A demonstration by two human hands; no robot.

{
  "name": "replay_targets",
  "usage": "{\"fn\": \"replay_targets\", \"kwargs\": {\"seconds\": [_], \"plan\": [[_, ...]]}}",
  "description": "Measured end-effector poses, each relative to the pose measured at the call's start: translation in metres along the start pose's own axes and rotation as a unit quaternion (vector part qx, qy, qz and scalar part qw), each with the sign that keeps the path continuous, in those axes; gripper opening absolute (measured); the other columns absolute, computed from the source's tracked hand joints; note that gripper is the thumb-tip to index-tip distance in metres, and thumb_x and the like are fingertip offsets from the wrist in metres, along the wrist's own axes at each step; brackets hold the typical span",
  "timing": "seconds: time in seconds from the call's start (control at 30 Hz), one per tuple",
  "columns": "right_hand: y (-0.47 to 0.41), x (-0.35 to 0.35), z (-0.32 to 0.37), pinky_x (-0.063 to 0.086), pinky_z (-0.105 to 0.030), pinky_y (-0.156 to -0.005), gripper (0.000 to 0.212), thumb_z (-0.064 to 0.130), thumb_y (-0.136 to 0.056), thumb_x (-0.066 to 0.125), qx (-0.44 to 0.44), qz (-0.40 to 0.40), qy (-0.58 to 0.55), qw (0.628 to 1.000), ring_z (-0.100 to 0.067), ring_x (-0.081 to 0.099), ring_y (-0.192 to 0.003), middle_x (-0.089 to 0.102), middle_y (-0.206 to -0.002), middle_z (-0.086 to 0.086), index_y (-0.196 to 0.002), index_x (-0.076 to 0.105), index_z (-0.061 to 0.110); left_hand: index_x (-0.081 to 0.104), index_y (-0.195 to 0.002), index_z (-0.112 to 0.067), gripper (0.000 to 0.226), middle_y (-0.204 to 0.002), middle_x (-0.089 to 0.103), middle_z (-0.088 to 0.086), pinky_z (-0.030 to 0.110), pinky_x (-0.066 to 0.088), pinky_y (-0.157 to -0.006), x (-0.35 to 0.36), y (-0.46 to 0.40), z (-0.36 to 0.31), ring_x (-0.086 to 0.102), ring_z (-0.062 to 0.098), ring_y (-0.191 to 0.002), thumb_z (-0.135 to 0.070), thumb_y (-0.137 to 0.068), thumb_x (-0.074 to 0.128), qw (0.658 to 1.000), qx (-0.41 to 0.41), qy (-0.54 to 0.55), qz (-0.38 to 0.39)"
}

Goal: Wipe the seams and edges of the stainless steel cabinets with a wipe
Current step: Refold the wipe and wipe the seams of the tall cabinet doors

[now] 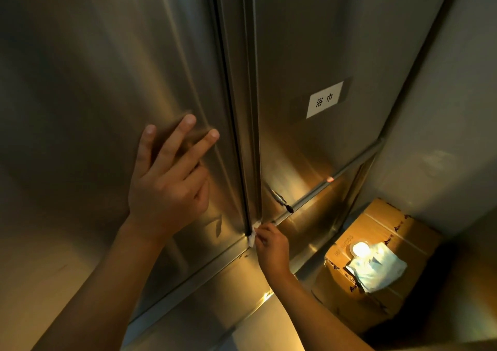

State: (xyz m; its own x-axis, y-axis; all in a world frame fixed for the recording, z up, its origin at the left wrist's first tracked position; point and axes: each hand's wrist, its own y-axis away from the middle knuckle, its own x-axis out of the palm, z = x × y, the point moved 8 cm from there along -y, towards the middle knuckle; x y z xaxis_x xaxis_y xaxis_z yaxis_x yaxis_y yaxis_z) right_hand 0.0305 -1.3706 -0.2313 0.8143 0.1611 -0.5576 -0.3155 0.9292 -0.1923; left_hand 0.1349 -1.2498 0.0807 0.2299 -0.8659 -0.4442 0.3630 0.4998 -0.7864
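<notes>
We saw the right hand (271,248) pinching a white wipe (253,232) at the bottom of the seam (243,140) between 2 doors. Up-left of that pinch, the left hand (168,181) lay spread on the left door (107,81).

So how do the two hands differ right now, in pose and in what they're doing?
The left hand lies with fingers straight and spread on the left cabinet door, holding nothing; the right hand pinches a small white wipe. The left sits higher on the panel; the right works low, at the bottom of the vertical seam. Both are bare.
</notes>
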Motion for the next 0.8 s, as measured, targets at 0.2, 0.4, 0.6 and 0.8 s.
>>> {"fn": "replay_targets", "kwargs": {"seconds": [0.2,0.4,0.6,0.8], "plan": [[-0.004,-0.011,0.011,0.057,-0.026,-0.083,0.023,-0.002,-0.089,0.074,-0.013,-0.026,-0.032,0.999,-0.004,0.062,-0.091,0.07,-0.105,0.005,-0.105,0.082,0.012,0.07,-0.071,-0.017,0.021,-0.146,0.061,0.0,0.06,0.022,-0.122,0.001,0.001,0.003,0.046,0.033,-0.146,-0.011,-0.09,0.062,1.0,-0.007,0.0,0.003],[-0.024,-0.08,0.1,0.05,-0.01,-0.088,0.024,-0.002,-0.085,0.077,-0.115,-0.136,-0.08,0.981,0.007,0.06,-0.093,0.071,-0.106,0.004,-0.103,0.081,0.012,0.071,-0.072,-0.017,0.02,-0.146,0.061,0.0,0.061,0.025,-0.121,0.002,0.002,0.002,0.046,0.033,-0.146,-0.013,-0.09,0.063,1.0,-0.004,-0.001,0.006],[-0.046,-0.148,0.189,0.057,-0.027,-0.086,0.018,0.001,-0.088,0.072,-0.229,-0.227,-0.197,0.926,-0.008,0.069,-0.099,0.073,-0.104,-0.003,-0.103,0.081,0.006,0.069,-0.069,-0.017,0.021,-0.147,0.06,0.001,0.06,0.022,-0.123,0.001,0.001,0.002,0.045,0.034,-0.146,-0.012,-0.089,0.064,1.0,-0.004,0.001,0.008],[-0.031,-0.098,0.122,0.051,-0.015,-0.083,0.023,-0.007,-0.082,0.077,-0.164,-0.202,-0.155,0.953,0.001,0.065,-0.092,0.07,-0.095,0.003,-0.098,0.081,0.009,0.07,-0.07,-0.017,0.021,-0.147,0.06,0.001,0.06,0.021,-0.123,0.002,0.001,0.002,0.045,0.033,-0.146,-0.013,-0.089,0.063,1.0,-0.003,0.002,0.008]]}}
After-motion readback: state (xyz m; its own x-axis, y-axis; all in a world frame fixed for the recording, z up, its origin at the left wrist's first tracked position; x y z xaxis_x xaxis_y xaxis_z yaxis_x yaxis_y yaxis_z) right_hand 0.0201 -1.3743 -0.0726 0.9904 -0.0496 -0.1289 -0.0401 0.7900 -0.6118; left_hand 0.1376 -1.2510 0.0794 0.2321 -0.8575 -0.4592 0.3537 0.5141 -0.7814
